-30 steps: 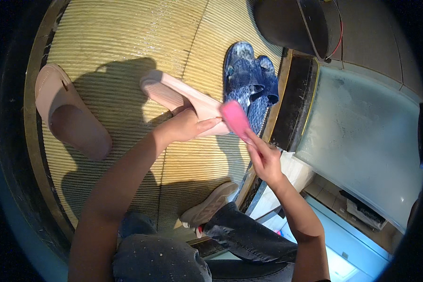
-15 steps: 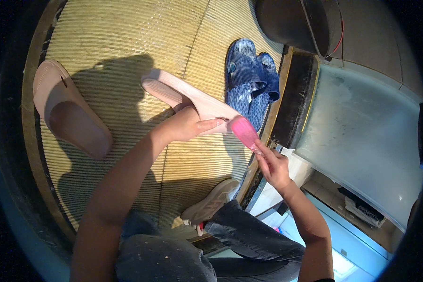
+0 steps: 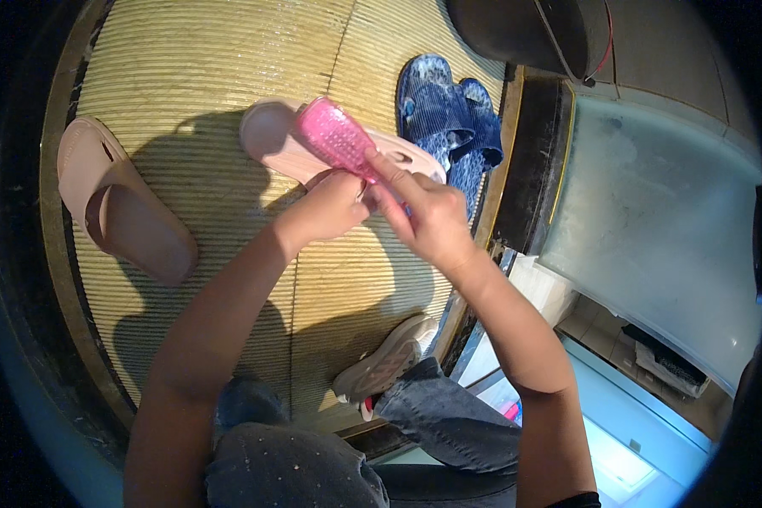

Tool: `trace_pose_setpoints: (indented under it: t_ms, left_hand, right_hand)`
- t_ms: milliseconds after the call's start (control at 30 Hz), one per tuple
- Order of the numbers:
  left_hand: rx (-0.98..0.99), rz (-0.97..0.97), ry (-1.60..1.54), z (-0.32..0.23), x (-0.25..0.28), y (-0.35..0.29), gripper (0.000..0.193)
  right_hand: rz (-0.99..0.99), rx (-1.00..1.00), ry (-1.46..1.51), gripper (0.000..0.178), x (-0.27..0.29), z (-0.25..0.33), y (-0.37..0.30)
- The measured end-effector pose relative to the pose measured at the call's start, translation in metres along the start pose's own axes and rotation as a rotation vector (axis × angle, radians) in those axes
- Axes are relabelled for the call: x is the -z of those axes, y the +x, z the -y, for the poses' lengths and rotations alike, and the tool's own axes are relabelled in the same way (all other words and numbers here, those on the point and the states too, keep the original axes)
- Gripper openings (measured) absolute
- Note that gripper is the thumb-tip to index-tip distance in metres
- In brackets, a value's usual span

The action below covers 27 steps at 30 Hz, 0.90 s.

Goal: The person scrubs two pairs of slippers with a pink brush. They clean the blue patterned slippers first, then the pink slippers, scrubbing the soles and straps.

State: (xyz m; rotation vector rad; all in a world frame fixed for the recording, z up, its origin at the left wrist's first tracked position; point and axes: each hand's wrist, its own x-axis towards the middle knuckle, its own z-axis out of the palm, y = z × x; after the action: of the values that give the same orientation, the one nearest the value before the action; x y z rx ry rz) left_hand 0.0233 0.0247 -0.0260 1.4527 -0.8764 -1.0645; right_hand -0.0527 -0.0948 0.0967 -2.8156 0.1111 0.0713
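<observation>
My left hand [image 3: 332, 206] is closed around the strap part of a pale pink slipper [image 3: 273, 140], holding it up above the ribbed floor. In my right hand [image 3: 427, 212] is a pink scrubbing brush [image 3: 330, 134], gripped by its narrow end. The brush's broad head lies over the slipper's footbed, partly covering it; its bristle side is hidden from me. The two hands are close together, the right just beside the left. A second pale pink slipper [image 3: 148, 224] rests on the floor at the left, away from both hands.
Blue marbled slippers [image 3: 436, 110] stand beyond my hands to the right. A dark bucket [image 3: 525, 38] is at the far right. A dark raised edge [image 3: 529, 169] borders the ribbed yellowish floor [image 3: 220, 51], with a frosted panel [image 3: 652, 220] past it. My shoe [image 3: 389, 360] is below.
The brush has moved left and up, from the slipper's right end to over its footbed. My left hand has turned the slipper so its footbed shows more.
</observation>
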Motion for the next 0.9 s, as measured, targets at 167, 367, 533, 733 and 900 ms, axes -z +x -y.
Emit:
trace_pose_setpoints:
  t_ms: [167, 367, 533, 733, 900]
  left_hand:
    - [0.252, -0.166, -0.32, -0.028, 0.007, 0.005, 0.042]
    - [0.442, -0.664, -1.068, -0.034, 0.015, -0.032, 0.058]
    - [0.149, -0.496, -1.338, -0.003, 0.022, -0.032, 0.055]
    - [-0.169, -0.285, -1.433, 0.014, 0.031, -0.036, 0.069]
    - [-0.126, -0.31, -1.444, -0.004, 0.033, -0.027, 0.075]
  right_hand:
    - [-0.004, -0.245, -0.138, 0.04, 0.019, -0.041, -0.017]
    - [-0.013, -0.544, 0.337, 0.033, -0.01, -0.025, -0.024]
    - [-0.004, -0.543, 0.609, 0.037, -0.052, 0.042, -0.017]
    - [-0.101, -0.454, 0.59, 0.038, -0.069, 0.08, -0.033]
    - [-0.103, -0.572, 0.288, 0.033, -0.063, 0.042, 0.009]
